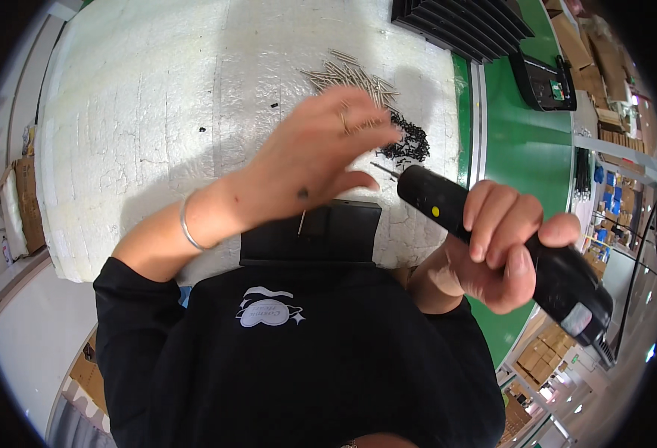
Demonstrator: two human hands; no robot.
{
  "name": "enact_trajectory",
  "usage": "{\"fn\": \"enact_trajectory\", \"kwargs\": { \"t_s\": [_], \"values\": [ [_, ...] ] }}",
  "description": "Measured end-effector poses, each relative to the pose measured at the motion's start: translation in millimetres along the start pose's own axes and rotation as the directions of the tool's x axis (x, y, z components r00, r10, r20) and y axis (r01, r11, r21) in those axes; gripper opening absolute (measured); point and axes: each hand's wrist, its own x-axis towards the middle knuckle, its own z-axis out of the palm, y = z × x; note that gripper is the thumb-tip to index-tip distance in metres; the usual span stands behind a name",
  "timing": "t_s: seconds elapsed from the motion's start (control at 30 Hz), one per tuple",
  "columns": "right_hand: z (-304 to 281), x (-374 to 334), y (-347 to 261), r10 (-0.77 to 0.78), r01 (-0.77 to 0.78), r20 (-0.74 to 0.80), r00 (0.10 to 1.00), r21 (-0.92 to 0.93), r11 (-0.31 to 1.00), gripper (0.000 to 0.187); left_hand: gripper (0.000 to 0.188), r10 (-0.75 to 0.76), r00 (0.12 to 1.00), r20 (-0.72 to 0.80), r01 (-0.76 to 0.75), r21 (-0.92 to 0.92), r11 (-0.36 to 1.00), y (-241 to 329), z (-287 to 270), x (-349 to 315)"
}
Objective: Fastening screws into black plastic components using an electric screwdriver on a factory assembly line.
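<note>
My right hand (504, 243) is wrapped round a black electric screwdriver (437, 200) with a yellow dot on its side. Its thin bit points up and left toward my left hand (321, 149). That hand is slightly blurred, with thumb and fingers apart, and nothing shows between them. Just beyond its fingers lies a heap of small black screws (410, 140). A pile of slim silver metal rods (355, 81) is farther off, partly covered by my fingers. Close to my body sits a black panel-like part (347, 235), with one slim rod against it.
White foam sheeting (142, 97) covers the work surface, with two tiny black pieces on it. Stacked black ribbed parts (459, 28) stand at the far right. On the green surface (508, 149) rests a black housing (541, 86) with a small circuit board.
</note>
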Motion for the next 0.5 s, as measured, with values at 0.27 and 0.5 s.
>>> {"fn": "enact_trajectory", "kwargs": {
  "t_s": [0.27,0.5],
  "values": [
    [-3,-3,-1,-0.020,0.021,-0.079,0.997,0.001,1.000,0.027,0.006,-0.132,0.986,0.099,0.070,0.472,0.879,-74,-42,8],
    [-2,-5,-1,-0.007,0.007,-0.071,0.997,0.004,1.000,0.025,0.004,-0.124,0.989,0.078,0.079,0.429,0.900,-67,-42,-3]
  ]
}}
